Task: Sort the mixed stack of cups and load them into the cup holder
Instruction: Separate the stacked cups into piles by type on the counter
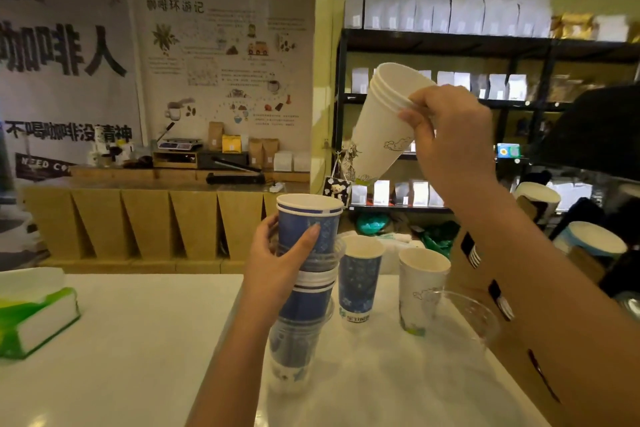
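A: What are the hands doing?

B: The right hand grips a nested set of tall white paper cups by the rims, raised and tilted. The left hand wraps around the mixed stack of blue paper and clear plastic cups standing on the white counter.

A: Progress?

B: Midway through sorting, I judge: a tall blue paper cup and a white printed paper cup stand apart; the brown cardboard cup holder at right looks partly filled.

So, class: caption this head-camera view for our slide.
Left hand steadies the mixed cup stack; right hand lifts nested white paper cups.
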